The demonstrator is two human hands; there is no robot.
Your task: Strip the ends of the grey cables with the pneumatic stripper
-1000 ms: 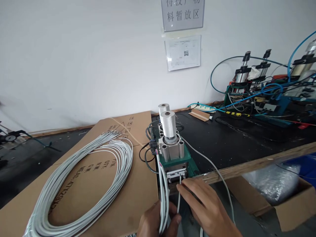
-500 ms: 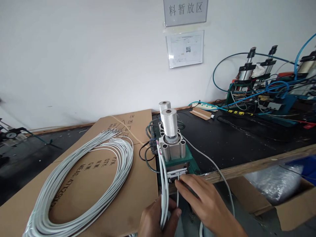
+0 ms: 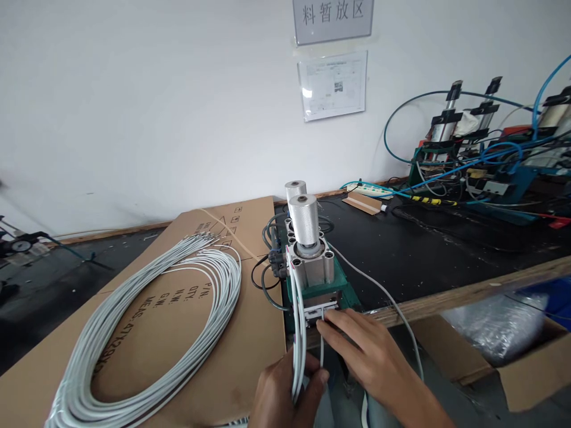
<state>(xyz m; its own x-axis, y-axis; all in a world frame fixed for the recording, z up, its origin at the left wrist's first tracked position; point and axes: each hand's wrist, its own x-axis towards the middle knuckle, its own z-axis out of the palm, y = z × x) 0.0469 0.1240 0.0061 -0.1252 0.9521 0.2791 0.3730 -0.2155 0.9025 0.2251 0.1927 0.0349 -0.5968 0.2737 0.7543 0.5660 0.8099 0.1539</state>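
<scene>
My left hand (image 3: 283,389) is closed round a few white cables (image 3: 300,333), which rise upright past the left side of a small pneumatic machine (image 3: 314,270) with knurled metal cylinders on top. One single white cable (image 3: 322,351) runs from my left thumb up to the slotted metal jaw (image 3: 313,311) at the machine's front. My right hand (image 3: 368,353) pinches this cable just below the jaw, its index and middle fingers bent together and its thumb hidden. Whatever part of the cable is inside the jaw cannot be seen.
On flattened cardboard (image 3: 165,333) to the left lies a large coil of white cables (image 3: 84,339). The black table (image 3: 370,255) holds a power strip (image 3: 368,190) and more pneumatic machines (image 3: 446,128) with blue hoses. Below the table edge stands an open carton (image 3: 530,368) with clear plastic.
The cables in my left hand have shifted slightly to the right against the machine. My right hand has barely moved and stays at the jaw. The view has tilted a little.
</scene>
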